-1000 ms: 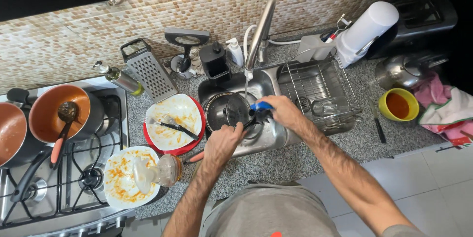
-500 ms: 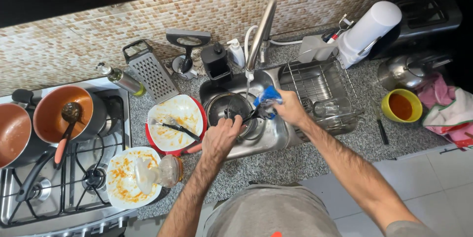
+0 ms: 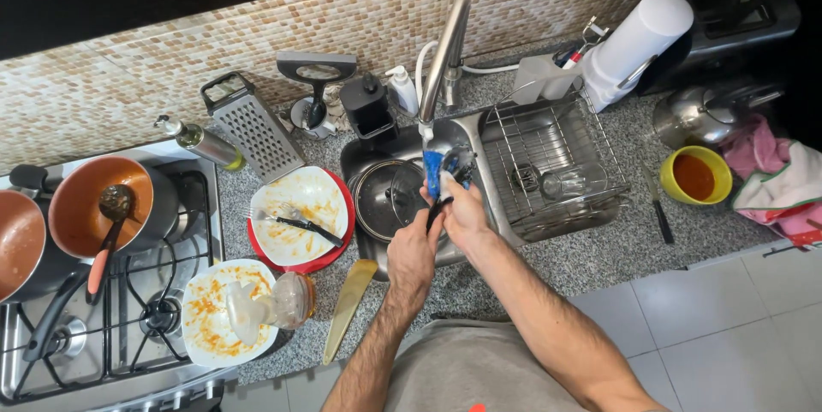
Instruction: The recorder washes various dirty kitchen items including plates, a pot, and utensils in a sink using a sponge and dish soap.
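Note:
Both hands meet over the steel sink (image 3: 368, 153), just under the faucet (image 3: 446, 50). My left hand (image 3: 413, 247) grips the black handle of a kitchen utensil (image 3: 437, 210), whose rounded head (image 3: 461, 160) points up toward the spout. My right hand (image 3: 467, 208) presses a blue sponge (image 3: 431, 173) against that head. A steel pot with a glass lid (image 3: 387, 198) lies in the sink below and left of my hands.
A dish rack (image 3: 591, 134) with a glass (image 3: 568, 182) sits on the right. Left of the sink are two sauce-smeared plates (image 3: 301, 206) (image 3: 205, 316), a wooden spatula (image 3: 347, 311), a grater (image 3: 253, 128) and a stove with pans (image 3: 81, 215). A yellow bowl (image 3: 693, 175) and kettle (image 3: 704, 114) stand far right.
Both hands have risen from low in the sink up to the faucet. The utensil and sponge came up with them, and the utensil's head now sits under the spout.

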